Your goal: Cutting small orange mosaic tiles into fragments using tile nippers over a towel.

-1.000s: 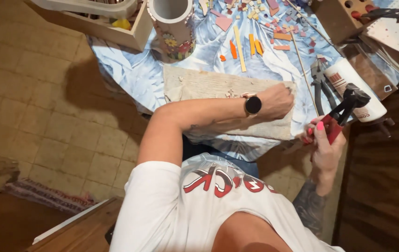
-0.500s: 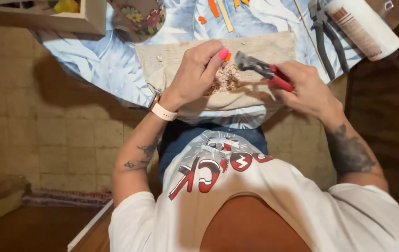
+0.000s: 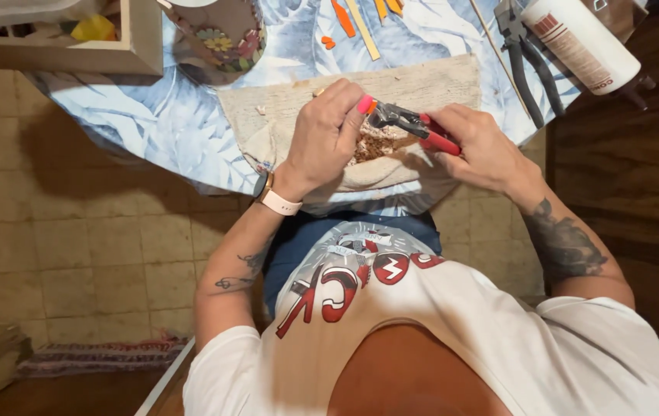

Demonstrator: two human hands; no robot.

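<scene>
Orange piece (image 3: pixel 373 105) between left fingers (image 3: pixel 360 104), nippers (image 3: pixel 414 125).

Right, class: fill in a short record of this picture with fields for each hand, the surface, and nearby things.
left hand: left hand pinches a small orange piece at the tool's jaws
right hand: right hand grips the red-handled metal nippers
surface: beige cloth on a blue leaf-patterned tablecloth
under hands: brownish fragments
nearby: dark pliers, white cylindrical bottle, orange strips

Right hand (image 3: pixel 477 146) grips red-handled nippers (image 3: pixel 414 125) biting an orange piece (image 3: pixel 371 105) pinched by left hand (image 3: pixel 328 132).
</scene>
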